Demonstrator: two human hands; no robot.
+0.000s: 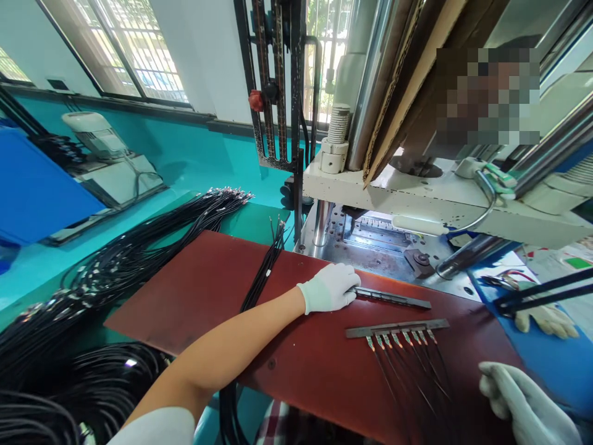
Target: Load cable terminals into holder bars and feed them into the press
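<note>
My left hand [331, 288], in a white glove, is closed on the left end of a dark slotted metal bar [393, 298] lying on the reddish-brown board [319, 364]. Nearer to me lies a second metal bar [397, 328]. Several thin black cables [419, 364] run from it towards me, their metal-tipped ends in a row along its edge. At the lower right is my right hand [528, 395], also gloved, its fingers curled together beside the board's edge. No object shows in it. Under my left forearm passes a bundle of black cables [262, 278].
A press with a pale upper plate [445, 210] and a metal bed [375, 247] stands just beyond the board. Large heaps of black cables [139, 247] lie to the left. Loose gloves [546, 318] rest on a blue surface at right. A person, blurred out, is behind the press.
</note>
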